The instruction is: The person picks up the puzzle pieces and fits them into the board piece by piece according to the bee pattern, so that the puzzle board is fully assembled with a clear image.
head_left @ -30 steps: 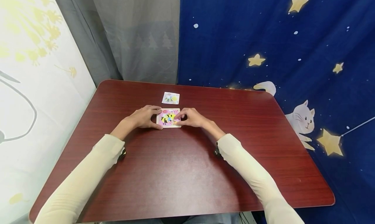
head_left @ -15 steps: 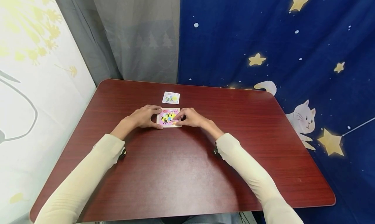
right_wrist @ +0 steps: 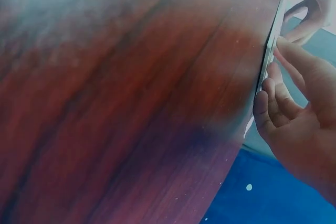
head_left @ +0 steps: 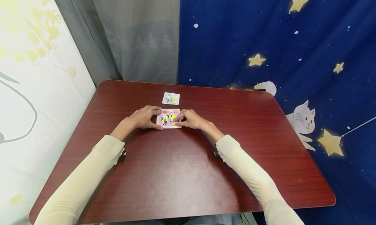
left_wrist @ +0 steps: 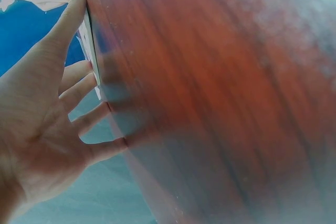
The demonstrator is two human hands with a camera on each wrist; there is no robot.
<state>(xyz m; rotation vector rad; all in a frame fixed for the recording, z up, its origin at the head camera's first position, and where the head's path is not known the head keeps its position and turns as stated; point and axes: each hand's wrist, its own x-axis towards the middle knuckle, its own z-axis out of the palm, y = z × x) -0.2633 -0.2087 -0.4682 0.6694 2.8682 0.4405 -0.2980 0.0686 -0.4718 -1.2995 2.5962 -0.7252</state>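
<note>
A small flat board (head_left: 165, 124) with a yellow-and-black bee on pink lies on the table between both hands in the head view. My left hand (head_left: 143, 117) holds its left side, thumb at the near corner and fingers at the far one. In the left wrist view the left hand's other fingers (left_wrist: 107, 148) are spread, tips against the tabletop. My right hand (head_left: 191, 119) has its thumb and bent forefinger over the board's right part; I cannot tell whether they pinch a small piece. The right wrist view shows the board edge-on (right_wrist: 271, 40), with that hand's fingers (right_wrist: 263, 111) curled beside it.
A paler card (head_left: 171, 98) with a similar bee picture lies just beyond the board. Dark red wood forms the tabletop (head_left: 176, 176). Grey and blue curtains (head_left: 223, 39) hang behind the far edge, and a white patterned sheet (head_left: 38, 97) stands at left.
Both hands and the board stay in place. The right wrist has shifted very slightly to the left; the card has not moved.
</note>
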